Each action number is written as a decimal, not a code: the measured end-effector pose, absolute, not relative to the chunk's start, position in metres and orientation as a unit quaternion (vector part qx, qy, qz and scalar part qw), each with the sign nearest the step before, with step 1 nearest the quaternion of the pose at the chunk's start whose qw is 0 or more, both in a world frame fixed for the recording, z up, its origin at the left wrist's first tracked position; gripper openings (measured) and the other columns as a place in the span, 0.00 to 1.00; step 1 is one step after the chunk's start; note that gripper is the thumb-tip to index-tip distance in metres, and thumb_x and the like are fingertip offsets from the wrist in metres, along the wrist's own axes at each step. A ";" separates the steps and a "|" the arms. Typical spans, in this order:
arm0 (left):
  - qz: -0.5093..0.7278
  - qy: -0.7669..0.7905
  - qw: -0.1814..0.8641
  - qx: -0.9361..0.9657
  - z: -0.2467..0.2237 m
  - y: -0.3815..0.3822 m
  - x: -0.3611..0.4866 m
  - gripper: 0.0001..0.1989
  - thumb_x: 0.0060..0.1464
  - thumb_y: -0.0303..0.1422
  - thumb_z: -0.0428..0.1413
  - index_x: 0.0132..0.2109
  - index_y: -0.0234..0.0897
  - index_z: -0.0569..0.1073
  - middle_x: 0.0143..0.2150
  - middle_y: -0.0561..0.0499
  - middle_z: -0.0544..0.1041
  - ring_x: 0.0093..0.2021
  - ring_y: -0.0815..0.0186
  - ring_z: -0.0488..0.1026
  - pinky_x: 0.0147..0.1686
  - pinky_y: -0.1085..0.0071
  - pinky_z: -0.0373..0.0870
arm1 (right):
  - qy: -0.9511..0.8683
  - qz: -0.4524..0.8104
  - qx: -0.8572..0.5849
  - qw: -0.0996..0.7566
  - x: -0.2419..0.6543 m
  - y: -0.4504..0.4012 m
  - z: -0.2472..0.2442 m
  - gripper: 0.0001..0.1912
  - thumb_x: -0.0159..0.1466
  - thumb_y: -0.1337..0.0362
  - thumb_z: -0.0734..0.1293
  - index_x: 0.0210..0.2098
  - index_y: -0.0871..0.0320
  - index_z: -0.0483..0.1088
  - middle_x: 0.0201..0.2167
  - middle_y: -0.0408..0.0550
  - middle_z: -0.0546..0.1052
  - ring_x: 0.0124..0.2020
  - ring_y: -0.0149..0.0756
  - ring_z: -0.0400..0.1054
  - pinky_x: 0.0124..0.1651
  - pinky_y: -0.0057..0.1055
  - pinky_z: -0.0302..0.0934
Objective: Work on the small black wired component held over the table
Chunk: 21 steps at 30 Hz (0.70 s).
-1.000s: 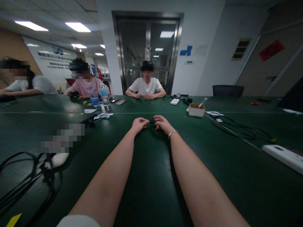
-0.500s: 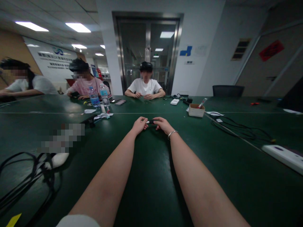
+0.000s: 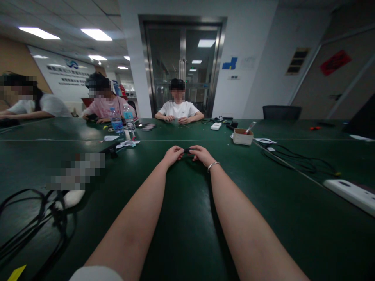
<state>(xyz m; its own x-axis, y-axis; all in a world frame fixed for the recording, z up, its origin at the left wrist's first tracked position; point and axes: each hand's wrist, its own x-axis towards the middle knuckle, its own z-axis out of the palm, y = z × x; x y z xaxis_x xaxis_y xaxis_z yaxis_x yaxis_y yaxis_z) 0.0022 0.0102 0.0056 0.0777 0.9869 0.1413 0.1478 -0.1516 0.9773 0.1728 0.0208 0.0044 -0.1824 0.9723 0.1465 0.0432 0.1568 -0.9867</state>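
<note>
Gripping small black object (image 3: 186, 151) over middle of counter (image 3: 187, 218): fingers of left hand (image 3: 173, 155) and right hand (image 3: 202, 155) closed on opposite ends. Beyond hands, two bottles (image 3: 117, 124) and open box (image 3: 243, 139) stand toward far edge, to either side. Counter dark green, thin seam (image 3: 164, 140) running across past hands; ceiling lights (image 3: 96, 34) lit, glass door (image 3: 199, 58) behind person (image 3: 182, 111) seated at far edge. Black cables (image 3: 60, 214) toward left edge, white power strip (image 3: 351, 196) toward right edge, both well apart from hands.

The right hand (image 3: 201, 155) has now closed onto the small black object (image 3: 187, 151).
</note>
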 end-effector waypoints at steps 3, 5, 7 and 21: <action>0.458 0.453 0.422 0.638 0.005 0.009 0.001 0.09 0.50 0.32 0.57 0.39 0.31 0.70 0.27 0.51 0.73 0.25 0.73 0.67 0.26 0.75 0.63 | -0.610 0.487 -0.426 0.457 0.173 0.020 0.004 0.08 0.58 0.72 0.67 0.39 0.62 0.69 0.22 0.42 0.76 0.13 0.20 0.61 0.17 0.17 0.59; 0.451 0.448 0.417 0.650 0.004 0.008 0.000 0.09 0.50 0.31 0.57 0.39 0.31 0.71 0.26 0.51 0.72 0.25 0.72 0.67 0.27 0.74 0.63 | -0.620 0.483 -0.427 0.448 0.173 0.020 0.004 0.09 0.57 0.72 0.68 0.38 0.62 0.68 0.21 0.42 0.75 0.13 0.20 0.61 0.17 0.17 0.59; 0.449 0.450 0.417 0.649 0.004 0.008 0.000 0.09 0.50 0.31 0.57 0.39 0.30 0.71 0.26 0.51 0.73 0.25 0.72 0.68 0.27 0.74 0.63 | -0.624 0.481 -0.427 0.444 0.173 0.021 0.004 0.09 0.57 0.71 0.68 0.39 0.62 0.68 0.21 0.43 0.76 0.14 0.21 0.61 0.17 0.17 0.59; 0.429 0.441 0.389 0.686 -0.001 0.006 -0.002 0.15 0.47 0.29 0.60 0.43 0.33 0.66 0.28 0.50 0.76 0.26 0.70 0.72 0.30 0.71 0.67 | -0.626 0.462 -0.443 0.446 0.173 0.013 0.009 0.08 0.59 0.74 0.65 0.39 0.62 0.71 0.23 0.42 0.75 0.16 0.21 0.63 0.20 0.17 0.61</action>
<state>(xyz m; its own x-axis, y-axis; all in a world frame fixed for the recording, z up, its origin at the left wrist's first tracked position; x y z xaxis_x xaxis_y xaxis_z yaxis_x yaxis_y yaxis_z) -0.0023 0.0064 -0.0008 0.2429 0.9382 0.2464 0.2708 -0.3095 0.9115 0.1732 0.0133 0.0091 -0.2098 0.9663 0.1491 0.1421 0.1810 -0.9732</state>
